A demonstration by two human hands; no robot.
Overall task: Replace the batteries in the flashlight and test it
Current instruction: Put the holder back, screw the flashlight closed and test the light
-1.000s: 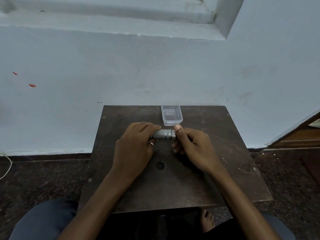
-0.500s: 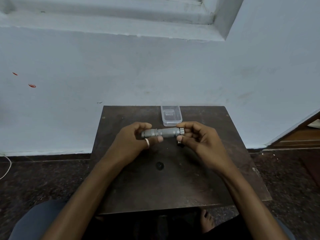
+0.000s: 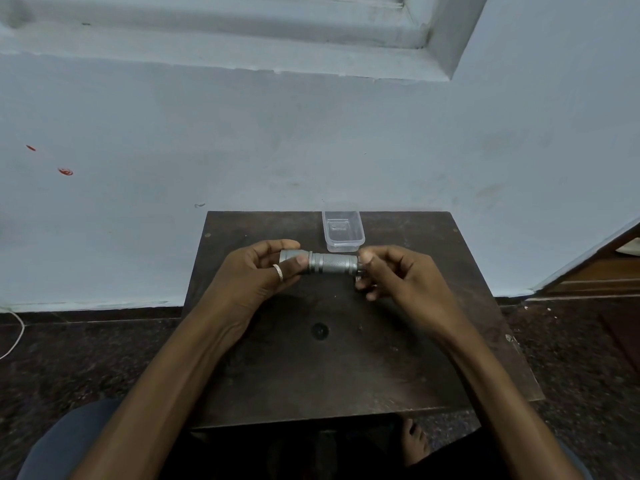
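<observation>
Well, the silver flashlight (image 3: 332,265) is up off the dark wooden table (image 3: 346,382), lying level between both hands. The left hand (image 3: 256,277), a ring (image 3: 278,271) on its thumb, grips the smooth end with fingers curled over it and the thumb beneath. The right hand (image 3: 398,275) pinches the opposite end, just past the knurled barrel. No writing on the barrel can be read. At twelve o'clock from the flashlight a clear plastic container (image 3: 343,235) sits at the table's far edge; a mark moulded in its bottom is too small to read. At six o'clock a small dark round spot (image 3: 319,330) shows on the tabletop.
</observation>
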